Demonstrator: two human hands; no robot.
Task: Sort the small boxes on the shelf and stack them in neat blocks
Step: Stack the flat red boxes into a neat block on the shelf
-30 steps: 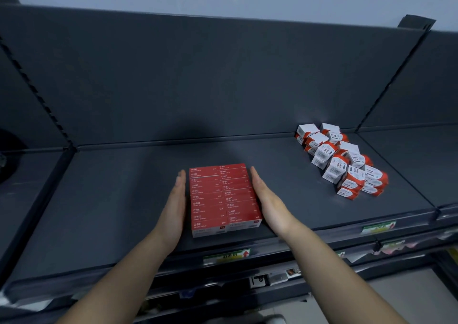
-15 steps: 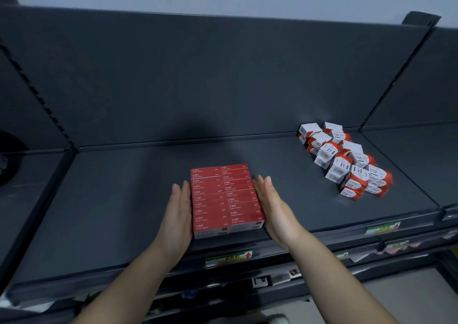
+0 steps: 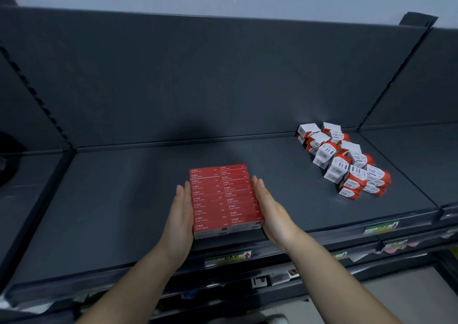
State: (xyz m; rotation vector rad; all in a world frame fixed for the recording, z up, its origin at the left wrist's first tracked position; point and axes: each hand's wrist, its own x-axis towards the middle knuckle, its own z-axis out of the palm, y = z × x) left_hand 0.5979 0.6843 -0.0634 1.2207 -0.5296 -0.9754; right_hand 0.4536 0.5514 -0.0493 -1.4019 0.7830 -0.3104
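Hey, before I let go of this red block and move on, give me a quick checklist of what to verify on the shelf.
1. Red block squared, both columns flush: ok.
2. Left hand and right hand flat against its sides, fingers straight: ok.
3. Block fully on the shelf, behind the front edge: ok.
4. White-and-red boxes stacked neatly: not ok, a loose heap at the right.
5. Number of layers in the block: cannot tell.
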